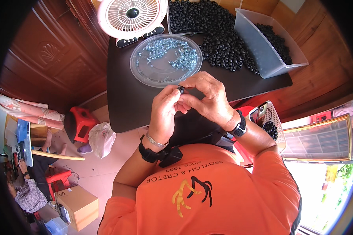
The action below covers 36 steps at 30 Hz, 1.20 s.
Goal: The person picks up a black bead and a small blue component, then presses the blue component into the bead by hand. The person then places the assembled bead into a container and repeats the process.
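Note:
Just beyond my chest, over the near part of the dark table (125, 105), both hands meet at a small round black part (181, 89). My left hand (163, 111) is closed, pinching it between thumb and fingers. From the other side, thumb and index finger of my right hand (210, 96) close on the same part; anything smaller between those fingertips is hidden. Right behind my hands lies a round clear plastic lid (145, 75) with many small bluish, see-through pieces (184, 58) scattered on it. A large heap of similar black parts (225, 49) spreads behind and to the right.
A white fan (132, 23) stands at the back left. One clear bin (268, 58) with black parts is tipped at the right. A perforated basket (280, 129) holding a phone (259, 113) sits by my right elbow. Red stools (82, 124) and a cardboard box (77, 205) occupy the left floor.

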Motion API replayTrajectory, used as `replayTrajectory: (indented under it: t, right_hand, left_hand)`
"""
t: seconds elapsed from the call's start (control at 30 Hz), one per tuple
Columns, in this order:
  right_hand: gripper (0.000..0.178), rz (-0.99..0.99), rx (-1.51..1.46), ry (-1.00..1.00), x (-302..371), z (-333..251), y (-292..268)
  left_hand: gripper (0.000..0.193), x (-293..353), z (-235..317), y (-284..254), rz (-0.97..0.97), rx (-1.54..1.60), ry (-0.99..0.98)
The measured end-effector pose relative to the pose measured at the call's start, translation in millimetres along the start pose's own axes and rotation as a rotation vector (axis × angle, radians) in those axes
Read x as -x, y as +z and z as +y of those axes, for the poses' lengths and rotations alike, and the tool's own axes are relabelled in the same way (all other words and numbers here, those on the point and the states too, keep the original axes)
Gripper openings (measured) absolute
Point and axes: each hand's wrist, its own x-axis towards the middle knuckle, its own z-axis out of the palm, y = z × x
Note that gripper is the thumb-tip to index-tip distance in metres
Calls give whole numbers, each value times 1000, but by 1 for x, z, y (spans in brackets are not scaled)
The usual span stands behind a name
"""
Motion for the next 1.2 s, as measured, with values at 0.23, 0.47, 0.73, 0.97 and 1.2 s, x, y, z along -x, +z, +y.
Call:
replayTrajectory:
  t: [0.23, 0.47, 0.73, 0.97, 1.2]
  right_hand:
    - [28, -13, 24, -28, -1, 2, -1]
    - [31, -20, 13, -79, -3, 3, -3]
    - [30, -60, 133, -215, 0, 6, -7]
    - [31, -89, 154, -164, 3, 7, -8]
    - [29, -64, 171, -214, -4, -1, -13]
  left_hand:
    - [32, 2, -2, 0, 26, -59, 34]
    - [34, 4, -5, 4, 48, -87, 58]
    - [34, 6, -8, 7, 48, -113, 89]
    - [34, 5, -11, 6, 20, -83, 19]
    - [26, 6, -9, 9, 15, -70, 47]
